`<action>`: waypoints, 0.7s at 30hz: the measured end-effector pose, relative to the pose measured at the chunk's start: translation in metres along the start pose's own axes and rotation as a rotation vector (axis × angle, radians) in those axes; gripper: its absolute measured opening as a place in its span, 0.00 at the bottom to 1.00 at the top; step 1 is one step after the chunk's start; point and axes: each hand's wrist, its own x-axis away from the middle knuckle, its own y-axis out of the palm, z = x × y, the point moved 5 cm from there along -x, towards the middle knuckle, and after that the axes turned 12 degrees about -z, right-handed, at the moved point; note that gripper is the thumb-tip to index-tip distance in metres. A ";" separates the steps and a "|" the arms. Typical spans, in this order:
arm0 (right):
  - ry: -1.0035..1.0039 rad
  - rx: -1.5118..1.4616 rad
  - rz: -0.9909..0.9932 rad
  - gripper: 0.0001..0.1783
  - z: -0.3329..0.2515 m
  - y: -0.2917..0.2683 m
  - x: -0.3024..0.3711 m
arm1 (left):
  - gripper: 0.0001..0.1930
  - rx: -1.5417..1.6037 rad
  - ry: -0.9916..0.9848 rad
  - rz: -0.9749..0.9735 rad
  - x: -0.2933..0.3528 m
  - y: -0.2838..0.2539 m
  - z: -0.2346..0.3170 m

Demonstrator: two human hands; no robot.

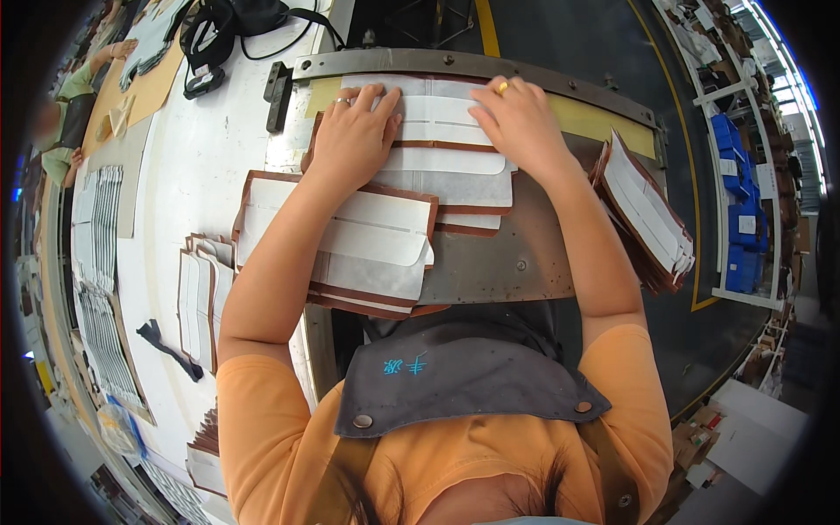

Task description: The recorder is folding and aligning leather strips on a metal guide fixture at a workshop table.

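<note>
A white panel with brown edges (442,115) lies flat on the metal plate (534,241), its far edge beside a long steel bar. My left hand (354,140) rests on the panel's left end with its fingers spread. At the right end my right hand (522,122) touches the panel, its fingers bent and slightly apart; some fingertips are hard to see. Closer to me, more white panels (464,188) overlap under the first one. Beneath my left forearm sits a stack of brown-edged panels (376,223). Another stack (643,206) leans at the plate's right edge, right of my right forearm.
The steel bar (516,70) crosses the plate's far side, over a yellowish strip (604,122). Left stands a white table (210,144) with a black bag (232,22), a dark strap (171,350) and smaller panels (206,289). Another person (74,114) works far left. Blue bins (744,223) fill a right-hand rack.
</note>
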 end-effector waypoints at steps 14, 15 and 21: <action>-0.236 -0.007 0.222 0.13 -0.055 0.026 -0.077 | 0.18 0.009 -0.102 0.158 -0.014 0.000 -0.020; -0.189 0.010 0.158 0.12 -0.047 0.023 -0.073 | 0.19 -0.049 -0.146 0.094 -0.012 -0.001 -0.021; 0.055 0.165 0.090 0.09 0.017 0.004 -0.013 | 0.17 -0.128 -0.194 0.111 -0.009 0.000 -0.025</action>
